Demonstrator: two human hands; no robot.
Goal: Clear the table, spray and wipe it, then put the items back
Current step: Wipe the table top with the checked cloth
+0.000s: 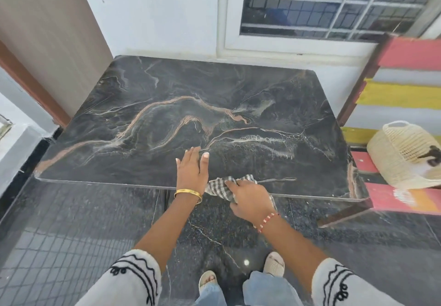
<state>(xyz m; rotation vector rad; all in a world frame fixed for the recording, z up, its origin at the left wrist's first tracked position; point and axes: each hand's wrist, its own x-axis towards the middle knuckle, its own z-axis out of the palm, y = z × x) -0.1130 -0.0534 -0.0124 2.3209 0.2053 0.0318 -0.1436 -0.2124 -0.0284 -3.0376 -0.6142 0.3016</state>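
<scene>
The dark marble table with brown and white veins fills the middle of the head view, and nothing stands on it. My left hand rests flat on the tabletop near the front edge, fingers straight. Just to its right, my right hand grips a checked grey-and-white cloth at the table's front edge. Part of the cloth is hidden under my right hand.
A striped red, yellow and white bench stands to the right of the table, with a woven cream basket on it. A white wall and barred window lie behind. A door frame is at the left. Dark glossy floor lies below.
</scene>
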